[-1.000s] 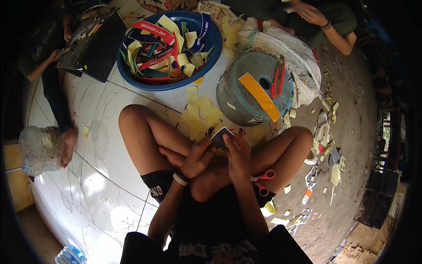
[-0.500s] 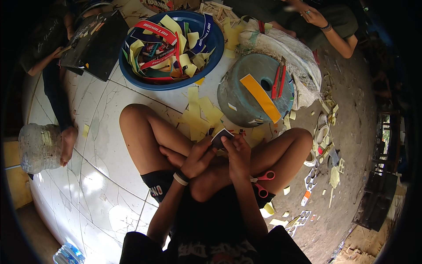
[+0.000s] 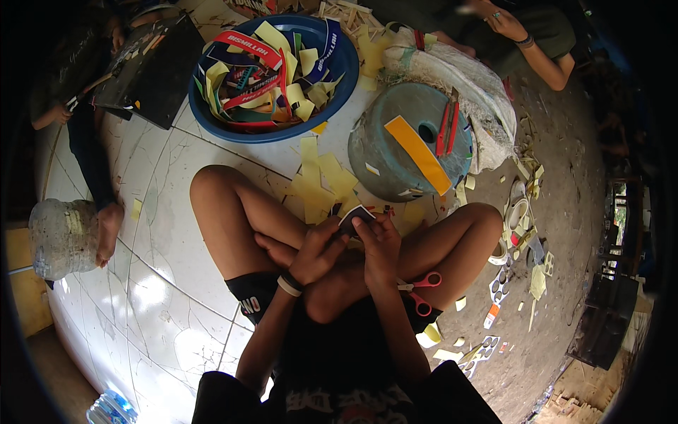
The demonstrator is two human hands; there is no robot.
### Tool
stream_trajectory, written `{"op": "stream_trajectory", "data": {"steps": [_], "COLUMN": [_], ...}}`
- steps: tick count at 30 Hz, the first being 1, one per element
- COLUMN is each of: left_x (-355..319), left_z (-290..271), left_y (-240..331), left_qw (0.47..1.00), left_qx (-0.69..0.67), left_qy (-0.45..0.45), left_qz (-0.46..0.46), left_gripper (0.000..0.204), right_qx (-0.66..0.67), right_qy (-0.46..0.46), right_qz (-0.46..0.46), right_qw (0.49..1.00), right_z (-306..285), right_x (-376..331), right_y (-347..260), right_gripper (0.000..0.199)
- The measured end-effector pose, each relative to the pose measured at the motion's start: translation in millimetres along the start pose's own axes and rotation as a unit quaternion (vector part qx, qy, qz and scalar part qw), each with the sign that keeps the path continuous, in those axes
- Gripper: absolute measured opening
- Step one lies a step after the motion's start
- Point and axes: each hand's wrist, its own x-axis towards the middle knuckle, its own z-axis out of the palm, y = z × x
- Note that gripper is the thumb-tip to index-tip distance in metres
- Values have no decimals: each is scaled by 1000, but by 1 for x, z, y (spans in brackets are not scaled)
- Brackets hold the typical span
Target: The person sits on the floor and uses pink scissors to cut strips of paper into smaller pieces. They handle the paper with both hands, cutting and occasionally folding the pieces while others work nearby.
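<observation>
Both my hands meet above my crossed legs, around a small dark rectangular piece with a pale edge (image 3: 357,219), perhaps a sticker or card. My left hand (image 3: 318,254) grips its left side with curled fingers. The thumb of my right hand (image 3: 382,251) presses on its face, the fingers closed behind it. Pink-handled scissors (image 3: 424,293) rest at my right thigh, beside my right forearm; their blades are mostly hidden. Beyond my hands, pale yellow paper pieces (image 3: 332,180) lie scattered on the white tiles.
A blue basin (image 3: 346,92) holds coloured strips and paper. Right of it, an upturned greenish tub (image 3: 371,134) carries an orange strip (image 3: 418,155) and a red cutter (image 3: 443,131); behind is a white sack (image 3: 487,106). Another person sits by a black box (image 3: 152,78); another person's hand (image 3: 505,25) shows upper right.
My hands keep their hold on the dark piece, almost unmoved. At the left, the other person's hand and the tool in it have shifted down and left from the black box.
</observation>
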Motion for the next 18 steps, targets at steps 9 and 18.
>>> {"op": "stream_trajectory", "data": {"steps": [9, 18], "left_x": [4, 3], "left_z": [4, 6], "left_y": [10, 2], "left_qw": [998, 997], "left_qx": [-37, -14], "left_qy": [41, 72], "left_qz": [-21, -12], "left_gripper": [18, 16], "right_qx": [8, 59], "right_qy": [0, -3], "right_qz": [9, 71], "right_qw": [1000, 996], "right_z": [2, 6], "right_x": [-3, -8], "right_y": [-2, -14], "right_gripper": [23, 20]}}
